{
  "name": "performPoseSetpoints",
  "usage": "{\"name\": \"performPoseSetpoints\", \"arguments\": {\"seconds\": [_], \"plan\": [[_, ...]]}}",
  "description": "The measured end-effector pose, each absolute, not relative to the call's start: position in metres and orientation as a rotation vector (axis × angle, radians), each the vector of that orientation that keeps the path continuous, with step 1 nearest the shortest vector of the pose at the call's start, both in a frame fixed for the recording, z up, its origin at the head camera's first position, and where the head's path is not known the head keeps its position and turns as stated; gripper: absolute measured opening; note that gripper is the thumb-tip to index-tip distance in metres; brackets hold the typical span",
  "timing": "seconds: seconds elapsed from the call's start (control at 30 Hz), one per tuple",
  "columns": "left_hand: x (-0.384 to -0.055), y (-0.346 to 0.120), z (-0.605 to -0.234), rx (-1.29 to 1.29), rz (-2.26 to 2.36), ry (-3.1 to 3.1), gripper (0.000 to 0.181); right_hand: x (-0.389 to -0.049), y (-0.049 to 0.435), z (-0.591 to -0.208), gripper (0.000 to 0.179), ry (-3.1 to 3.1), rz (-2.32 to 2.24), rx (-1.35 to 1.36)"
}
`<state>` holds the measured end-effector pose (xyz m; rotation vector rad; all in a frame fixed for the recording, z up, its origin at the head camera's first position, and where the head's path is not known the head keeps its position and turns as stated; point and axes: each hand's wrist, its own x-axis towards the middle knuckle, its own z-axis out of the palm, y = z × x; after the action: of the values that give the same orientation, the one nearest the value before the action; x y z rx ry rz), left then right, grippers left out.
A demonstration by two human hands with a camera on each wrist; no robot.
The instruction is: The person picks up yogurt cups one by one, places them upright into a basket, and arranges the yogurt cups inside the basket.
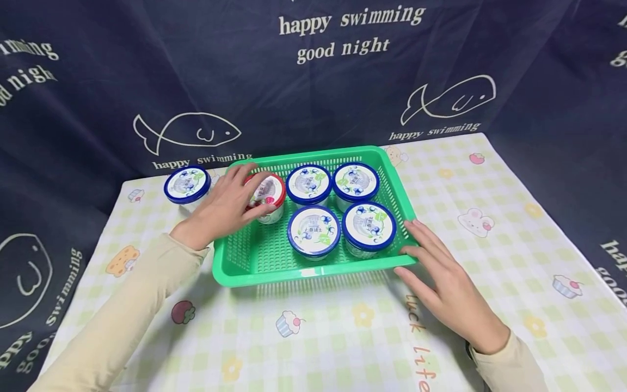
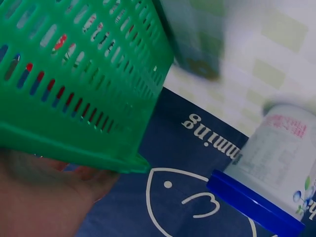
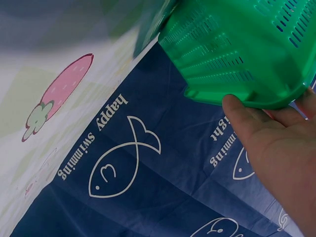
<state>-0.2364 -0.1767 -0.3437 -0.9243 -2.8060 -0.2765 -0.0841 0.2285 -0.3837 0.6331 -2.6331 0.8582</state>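
Observation:
A tub with a red lid (image 1: pixel 272 188) stands at the left end of the green basket (image 1: pixel 274 279). My left hand (image 1: pixel 224 204) reaches over the basket's left rim and grips this tub, thumb at its near side and fingers at its far side. In the left wrist view, the basket wall (image 2: pixel 69 133) hides most of that hand's fingers. My right hand (image 1: pixel 448 283) holds the basket's right front corner, its fingers over the rim and its thumb (image 3: pixel 237 111) against the outside. Several blue-lidded tubs (image 1: pixel 313 231) stand upright in the basket's middle and right.
Outside the basket, left of my left hand, another blue-lidded tub (image 1: pixel 187 184) stands on the table. A checked cloth (image 1: pixel 333 348) with printed cupcakes and flowers covers the table. A dark blue curtain (image 1: pixel 313 109) hangs close behind the basket.

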Motion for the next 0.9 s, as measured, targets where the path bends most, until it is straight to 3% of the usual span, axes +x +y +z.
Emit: {"name": "performPoseSetpoints", "arguments": {"seconds": [0.9], "plan": [[-0.238,-0.208,-0.332,-0.793,-0.321,-2.798,0.057,-0.086,0.229,-0.384,0.034,-2.606,0.870,0.650]]}}
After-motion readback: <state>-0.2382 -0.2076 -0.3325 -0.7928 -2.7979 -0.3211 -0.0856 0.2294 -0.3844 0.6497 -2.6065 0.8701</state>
